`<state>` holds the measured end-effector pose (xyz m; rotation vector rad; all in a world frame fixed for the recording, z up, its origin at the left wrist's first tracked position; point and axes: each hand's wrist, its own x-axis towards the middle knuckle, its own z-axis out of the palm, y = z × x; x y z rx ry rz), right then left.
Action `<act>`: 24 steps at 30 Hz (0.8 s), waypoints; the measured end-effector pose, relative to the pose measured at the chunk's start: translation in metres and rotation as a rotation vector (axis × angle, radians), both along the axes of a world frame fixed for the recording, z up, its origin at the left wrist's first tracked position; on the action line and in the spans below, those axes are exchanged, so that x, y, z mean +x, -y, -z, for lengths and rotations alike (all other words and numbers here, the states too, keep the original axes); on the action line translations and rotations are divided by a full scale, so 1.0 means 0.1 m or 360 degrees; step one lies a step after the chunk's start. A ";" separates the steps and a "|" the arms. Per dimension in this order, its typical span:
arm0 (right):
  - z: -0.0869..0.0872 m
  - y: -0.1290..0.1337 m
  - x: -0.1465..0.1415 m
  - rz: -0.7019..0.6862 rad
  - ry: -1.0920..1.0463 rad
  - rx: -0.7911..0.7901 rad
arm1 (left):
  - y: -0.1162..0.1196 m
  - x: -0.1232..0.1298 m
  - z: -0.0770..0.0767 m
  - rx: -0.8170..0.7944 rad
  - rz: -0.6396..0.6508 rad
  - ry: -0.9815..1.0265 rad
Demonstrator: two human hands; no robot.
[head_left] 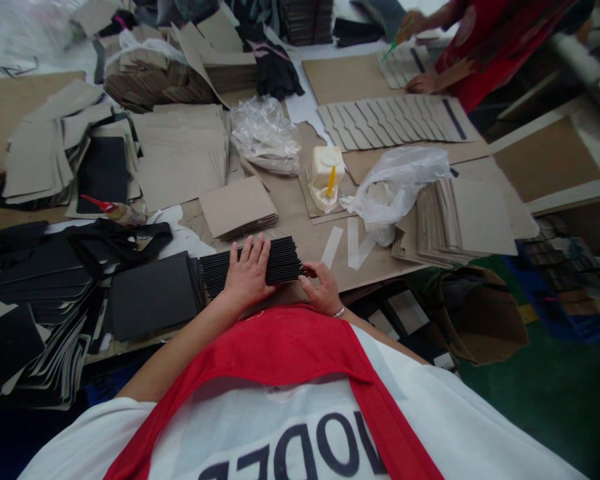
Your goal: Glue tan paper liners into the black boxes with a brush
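Black stack [284,259] laid on table [300,230] near its front edge, beneath left hand [247,275], with right hand [324,290] placed at its right end. Left fingers slightly spread, rested across stack's top. Right fingers curled beside stack's end; whether anything is pinched cannot be told. Black boards [153,297] piled just left; beige boards [237,205] stacked behind.
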<state>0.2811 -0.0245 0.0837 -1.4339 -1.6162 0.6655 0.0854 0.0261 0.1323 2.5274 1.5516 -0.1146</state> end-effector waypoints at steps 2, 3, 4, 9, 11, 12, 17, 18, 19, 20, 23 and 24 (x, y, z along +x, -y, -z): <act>-0.02 -0.02 0.00 0.0000 0.0012 0.0010 | -0.01 0.00 0.00 -0.0002 -0.0001 0.0000; -0.03 -0.03 0.00 0.0001 0.0013 0.0021 | -0.01 0.00 0.00 0.0000 0.0000 0.0000; -0.04 -0.04 0.00 0.0005 0.0011 0.0029 | -0.01 0.00 0.00 0.0003 0.0002 0.0000; -0.04 -0.07 -0.02 0.0044 -0.0020 -0.0050 | -0.02 -0.01 0.01 0.0009 0.0010 -0.0009; -0.02 -0.08 -0.03 0.0052 -0.0037 -0.0078 | -0.01 -0.01 0.01 0.0022 0.0012 -0.0002; -0.02 -0.09 -0.03 0.0044 -0.0032 -0.0081 | -0.01 -0.01 0.02 0.0032 0.0012 0.0005; -0.04 -0.12 -0.05 -0.0004 0.0028 -0.0054 | 0.00 -0.02 0.03 0.0064 0.0023 0.0030; -0.04 -0.12 -0.05 0.0000 0.0024 -0.0044 | 0.00 -0.02 0.03 0.0063 0.0023 0.0029; -0.05 -0.12 -0.05 0.0003 0.0024 -0.0033 | 0.00 -0.02 0.02 0.0060 0.0022 0.0027; -0.05 -0.12 -0.05 0.0007 0.0028 -0.0021 | 0.00 -0.02 0.02 0.0057 0.0021 0.0024; -0.06 -0.12 -0.06 0.0021 0.0050 0.0006 | 0.00 -0.01 0.01 0.0050 0.0022 0.0013; -0.05 -0.13 -0.07 0.0027 0.0053 -0.0002 | 0.00 -0.01 0.01 0.0049 0.0024 0.0011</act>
